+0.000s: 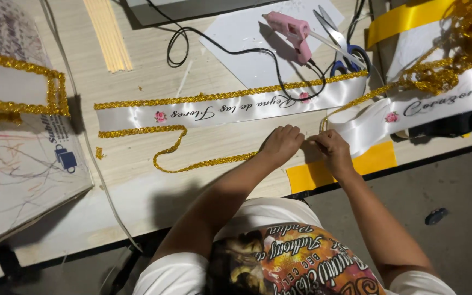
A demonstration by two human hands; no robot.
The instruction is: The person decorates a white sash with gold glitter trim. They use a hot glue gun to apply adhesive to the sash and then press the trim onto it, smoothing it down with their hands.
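A white satin sash point(230, 112) with script lettering, a small pink rose and gold glitter trim on its top edge lies across the wooden table point(137, 180). A loose length of the gold trim point(192, 164) curls below it and runs to my hands. My left hand point(282, 143) is closed on the trim at the sash's lower edge. Right beside it, my right hand point(331, 150) pinches the sash edge and trim where the sash folds.
A pink glue gun point(293, 33) with a black cord rests on white paper, with blue-handled scissors point(350, 54) beside it. Pale glue sticks point(108, 33) lie at the back. A second lettered sash point(438, 101), tangled gold trim, yellow ribbon point(334, 169) and a trimmed board point(17, 104) surround the work.
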